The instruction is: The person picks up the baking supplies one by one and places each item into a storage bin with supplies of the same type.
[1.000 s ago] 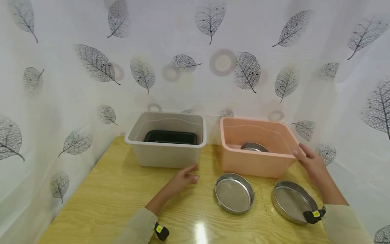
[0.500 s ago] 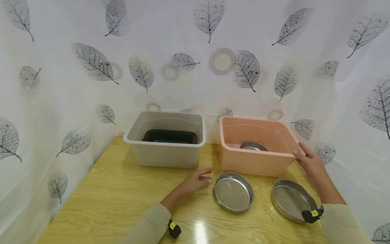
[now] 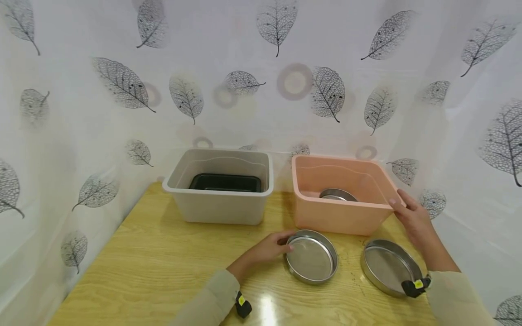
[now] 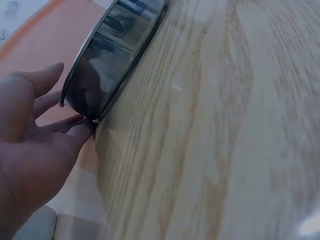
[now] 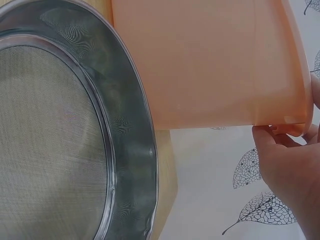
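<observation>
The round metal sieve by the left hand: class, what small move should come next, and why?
Probably the left hand should pinch the sieve by its wall, because in the left wrist view the fingers seem to touch its lower edge while the thumb looks clear of it. The right hand holds the pink bin.

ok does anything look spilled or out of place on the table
One small thing: a few dark specks lie on the wooden table, just left of the rightmost metal sieve. They stand out against the plain wood grain, though they're too small to tell crumbs from marks. Nothing else looks odd.
</observation>
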Demonstrator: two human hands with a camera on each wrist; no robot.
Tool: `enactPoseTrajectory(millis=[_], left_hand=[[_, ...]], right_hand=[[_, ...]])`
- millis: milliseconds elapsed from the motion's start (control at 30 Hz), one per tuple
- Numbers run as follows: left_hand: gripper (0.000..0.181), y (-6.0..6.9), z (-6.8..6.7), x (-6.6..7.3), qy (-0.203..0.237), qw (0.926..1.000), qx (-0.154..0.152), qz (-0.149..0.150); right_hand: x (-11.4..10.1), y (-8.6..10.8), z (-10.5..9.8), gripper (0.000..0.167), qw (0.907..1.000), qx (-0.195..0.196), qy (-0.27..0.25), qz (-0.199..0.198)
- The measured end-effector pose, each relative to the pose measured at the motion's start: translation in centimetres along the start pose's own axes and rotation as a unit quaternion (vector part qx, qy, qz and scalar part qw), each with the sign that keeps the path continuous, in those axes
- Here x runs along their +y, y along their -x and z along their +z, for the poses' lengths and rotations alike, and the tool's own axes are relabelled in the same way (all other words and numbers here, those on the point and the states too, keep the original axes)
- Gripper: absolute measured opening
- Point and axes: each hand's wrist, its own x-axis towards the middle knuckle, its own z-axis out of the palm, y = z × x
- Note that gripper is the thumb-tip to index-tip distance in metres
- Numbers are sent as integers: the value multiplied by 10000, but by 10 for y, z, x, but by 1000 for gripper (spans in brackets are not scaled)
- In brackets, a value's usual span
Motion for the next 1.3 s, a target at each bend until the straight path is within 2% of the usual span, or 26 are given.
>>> enactPoseTrajectory(millis=[200,433,567,833,1067,1200,1300], left_hand=[[51,1,4,-1,-136,9997,42,-213],[45,1,4,0,-426,9987,26,-274],[44,0,5,2,-525,9983,15,-265],[46,2,4,9,-424,9986,14,-314],[46,4,-2,19,-579,9983,39,-107],[47,5,-4,21,-435,9990,62,-94],[47,7,-5,21,-117,9997,89,-171]], right_hand=[[1,0,0,79,9999,-115,-35,-52],[1,0,1,81,9996,-129,-262,-60],[1,0,2,80,9990,-89,-438,-61],[0,0,2,79,9991,-96,-402,-43],[1,-1,1,81,9995,-141,-286,-18],[1,-2,0,80,9997,-148,-182,4],[1,-2,-1,80,9995,-173,-264,-23]])
